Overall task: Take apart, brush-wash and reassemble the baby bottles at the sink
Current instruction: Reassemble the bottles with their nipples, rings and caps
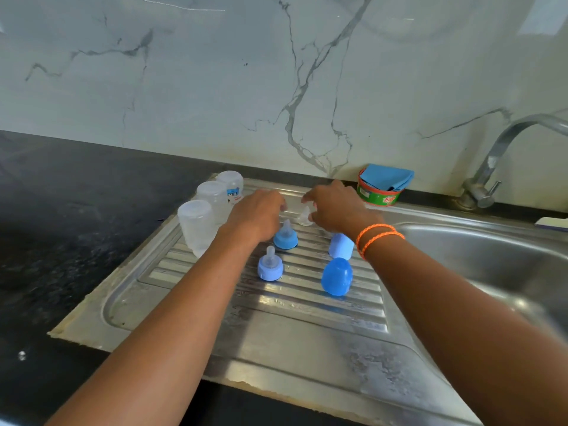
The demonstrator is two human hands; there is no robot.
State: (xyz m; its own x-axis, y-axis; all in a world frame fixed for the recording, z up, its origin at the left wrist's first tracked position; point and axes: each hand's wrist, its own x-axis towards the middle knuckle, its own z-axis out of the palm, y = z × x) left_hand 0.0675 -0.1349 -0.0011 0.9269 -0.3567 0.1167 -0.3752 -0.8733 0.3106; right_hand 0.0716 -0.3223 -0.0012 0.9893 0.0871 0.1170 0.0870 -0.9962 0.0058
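Observation:
Three clear bottle bodies [196,226] stand upside down along the left of the steel drainboard [307,333]. Two blue collars with clear nipples [285,236] [270,265] sit in its middle. To their right are a bright blue cap [337,276] and a paler one [341,245]. A loose clear nipple [305,218] stands at the far side. My left hand [258,216] hovers left of it, fingers bent down and their undersides hidden. My right hand [335,207] reaches over the loose nipple with fingers spread and the thumb beside it.
The sink basin [491,265] lies to the right, with the tap [485,179] behind it. A green and red soap tub holding a blue cloth [382,187] stands against the marble wall. Black countertop [76,226] surrounds the drainboard on the left.

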